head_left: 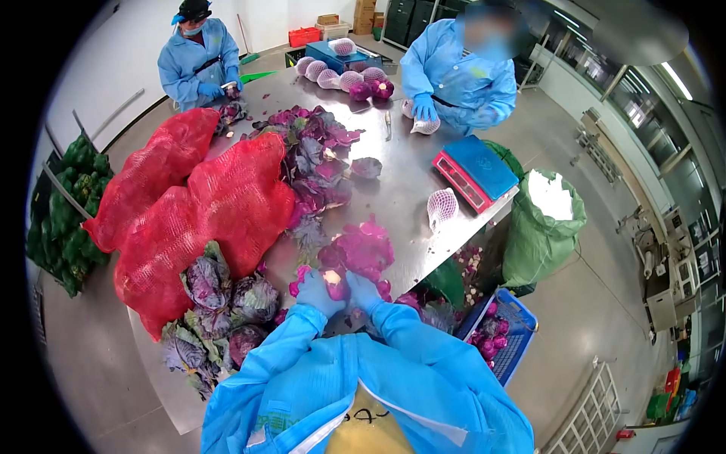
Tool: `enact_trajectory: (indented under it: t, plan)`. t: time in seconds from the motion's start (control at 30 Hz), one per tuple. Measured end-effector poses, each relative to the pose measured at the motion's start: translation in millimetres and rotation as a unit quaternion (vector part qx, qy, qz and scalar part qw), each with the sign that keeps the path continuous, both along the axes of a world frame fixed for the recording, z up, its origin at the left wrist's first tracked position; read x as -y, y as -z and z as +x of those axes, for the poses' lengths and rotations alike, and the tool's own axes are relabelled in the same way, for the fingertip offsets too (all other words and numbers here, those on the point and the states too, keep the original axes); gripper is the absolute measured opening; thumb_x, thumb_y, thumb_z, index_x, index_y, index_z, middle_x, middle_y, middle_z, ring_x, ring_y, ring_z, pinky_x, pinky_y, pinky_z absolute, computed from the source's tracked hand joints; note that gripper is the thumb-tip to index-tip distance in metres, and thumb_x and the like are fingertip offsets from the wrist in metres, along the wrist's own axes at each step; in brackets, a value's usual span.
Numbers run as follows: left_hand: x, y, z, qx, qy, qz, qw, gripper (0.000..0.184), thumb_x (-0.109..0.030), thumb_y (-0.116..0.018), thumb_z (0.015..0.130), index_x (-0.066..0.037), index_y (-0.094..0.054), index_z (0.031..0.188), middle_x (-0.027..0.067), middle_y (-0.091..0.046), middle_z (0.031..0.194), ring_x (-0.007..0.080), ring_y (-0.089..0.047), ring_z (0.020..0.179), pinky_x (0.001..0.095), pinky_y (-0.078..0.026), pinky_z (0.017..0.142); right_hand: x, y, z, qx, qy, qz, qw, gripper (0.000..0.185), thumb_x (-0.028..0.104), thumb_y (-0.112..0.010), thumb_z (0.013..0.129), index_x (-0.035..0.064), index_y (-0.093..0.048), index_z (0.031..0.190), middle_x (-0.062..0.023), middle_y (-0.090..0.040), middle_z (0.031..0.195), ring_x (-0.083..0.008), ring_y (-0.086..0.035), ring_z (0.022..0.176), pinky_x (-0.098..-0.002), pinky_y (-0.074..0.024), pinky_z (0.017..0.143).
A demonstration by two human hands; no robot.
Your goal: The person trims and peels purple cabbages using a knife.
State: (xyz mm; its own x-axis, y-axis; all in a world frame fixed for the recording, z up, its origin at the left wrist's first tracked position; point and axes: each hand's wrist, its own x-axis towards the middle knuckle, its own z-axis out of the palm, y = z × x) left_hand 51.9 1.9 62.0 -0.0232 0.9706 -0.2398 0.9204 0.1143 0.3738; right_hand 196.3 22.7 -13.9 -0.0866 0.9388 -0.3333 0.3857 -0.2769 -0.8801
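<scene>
Purple cabbage (337,290) right of the red sacks (246,197), left hand (318,293) with fingers clamped on it, right hand (365,291) alongside, finger closure indiscernible.

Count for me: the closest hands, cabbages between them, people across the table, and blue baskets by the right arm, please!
Left hand and right hand: 2
Cabbage: 1
Left person and right person: 2
Basket: 1
Total: 6

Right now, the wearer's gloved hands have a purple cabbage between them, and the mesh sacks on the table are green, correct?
No: those mesh sacks are red, not green, as the head view shows. The purple cabbage is between left hand and right hand.
</scene>
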Motion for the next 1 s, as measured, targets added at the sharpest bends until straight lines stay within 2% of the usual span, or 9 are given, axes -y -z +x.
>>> enact_trajectory:
  t: [0.1, 0.23, 0.4, 0.47, 0.73, 0.8, 0.87, 0.93, 1.0]
  plan:
    - [3.3, -6.5, 0.5, -0.007, -0.002, 0.003, 1.000, 0.098, -0.042, -0.082, 0.050, 0.000, -0.034, 0.124, 0.0209, -0.043, 0.123, 0.0387, -0.053, 0.104, 0.0421, -0.049, 0.085, -8.6, -5.2, 10.4, -0.089, 0.041, -0.103, 0.990, 0.056, 0.052, -0.038, 0.092, 0.0022, -0.058, 0.108, -0.0153, -0.063, 0.075, -0.0211, -0.061, 0.059, -0.0337, -0.0492, 0.061]
    - [9.6, 7.0, -9.0, 0.017, 0.004, 0.035, 0.999, 0.102, -0.041, -0.080, 0.051, 0.002, -0.031, 0.129, 0.0222, -0.041, 0.125, 0.0403, -0.050, 0.107, 0.0428, -0.047, 0.088, -5.7, -9.5, -1.2, 0.141, -0.057, 0.113, 0.982, 0.054, 0.056, -0.051, 0.083, 0.0041, -0.062, 0.095, -0.0130, -0.064, 0.070, -0.0254, -0.063, 0.063, -0.0380, -0.0497, 0.063]
    - [18.8, 16.1, -22.7, 0.052, 0.021, 0.089, 0.994, 0.103, -0.039, -0.082, 0.052, 0.003, -0.029, 0.130, 0.0234, -0.043, 0.125, 0.0372, -0.048, 0.112, 0.0423, -0.043, 0.092, -12.3, 6.0, -5.4, 0.178, 0.033, 0.223, 0.958, 0.041, 0.044, -0.059, 0.080, 0.0033, -0.063, 0.083, -0.0115, -0.062, 0.063, -0.0255, -0.062, 0.059, -0.0386, -0.0480, 0.057]
    - [25.0, 17.9, -27.7, 0.086, 0.036, 0.088, 0.992, 0.111, -0.042, -0.082, 0.051, 0.007, -0.025, 0.133, 0.0289, -0.041, 0.127, 0.0414, -0.042, 0.118, 0.0435, -0.038, 0.099, -37.0, 44.8, 3.8, -0.021, 0.109, 0.023, 0.994, 0.029, 0.032, -0.060, 0.080, 0.0035, -0.061, 0.080, -0.0070, -0.057, 0.057, -0.0181, -0.056, 0.049, -0.0332, -0.0429, 0.045]
    - [45.6, 52.4, -51.0, 0.212, 0.027, 0.153, 0.965, 0.116, -0.038, -0.085, 0.048, 0.003, -0.023, 0.137, 0.0258, -0.036, 0.133, 0.0400, -0.037, 0.124, 0.0428, -0.032, 0.105, -2.1, -31.3, -27.6, 0.083, 0.031, 0.133, 0.987, 0.036, 0.037, -0.063, 0.079, 0.0047, -0.062, 0.096, -0.0123, -0.066, 0.076, -0.0285, -0.065, 0.074, -0.0391, -0.0494, 0.065]
    - [48.0, 75.0, -58.4, 0.217, 0.012, 0.182, 0.959, 0.119, -0.039, -0.087, 0.048, 0.002, -0.022, 0.138, 0.0245, -0.035, 0.135, 0.0374, -0.036, 0.127, 0.0408, -0.031, 0.106, -14.3, 17.5, -18.2, 0.073, 0.087, 0.253, 0.961, 0.058, 0.033, -0.069, 0.076, 0.0072, -0.051, 0.125, -0.0145, -0.067, 0.083, -0.0305, -0.065, 0.076, -0.0407, -0.0496, 0.067]
    - [51.7, 65.3, -62.7, 0.247, 0.009, 0.156, 0.956, 0.120, -0.039, -0.087, 0.048, 0.002, -0.021, 0.140, 0.0234, -0.035, 0.137, 0.0360, -0.035, 0.129, 0.0394, -0.030, 0.107, -13.1, 1.0, -9.4, -0.017, 0.117, 0.057, 0.991, 0.081, 0.035, -0.074, 0.072, 0.0039, -0.036, 0.137, -0.0188, -0.066, 0.087, -0.0299, -0.065, 0.076, -0.0389, -0.0504, 0.068]
    - [53.4, 73.6, -65.0, 0.262, 0.015, 0.174, 0.949, 0.120, -0.039, -0.087, 0.049, 0.000, -0.021, 0.141, 0.0226, -0.034, 0.139, 0.0351, -0.034, 0.130, 0.0386, -0.030, 0.107, -12.1, 29.2, -5.8, -0.013, 0.110, 0.166, 0.980, 0.065, 0.033, -0.071, 0.077, 0.0059, -0.046, 0.130, -0.0117, -0.066, 0.078, -0.0173, -0.064, 0.069, -0.0327, -0.0498, 0.063]
    - [54.4, 62.0, -59.5, 0.275, 0.011, 0.164, 0.947, 0.118, -0.039, -0.086, 0.050, -0.001, -0.021, 0.141, 0.0225, -0.033, 0.139, 0.0354, -0.034, 0.130, 0.0389, -0.030, 0.107, -6.5, 25.4, -1.4, -0.129, 0.048, 0.068, 0.988, 0.047, 0.033, -0.068, 0.079, 0.0057, -0.057, 0.116, -0.0092, -0.067, 0.082, -0.0155, -0.062, 0.069, -0.0296, -0.0484, 0.061]
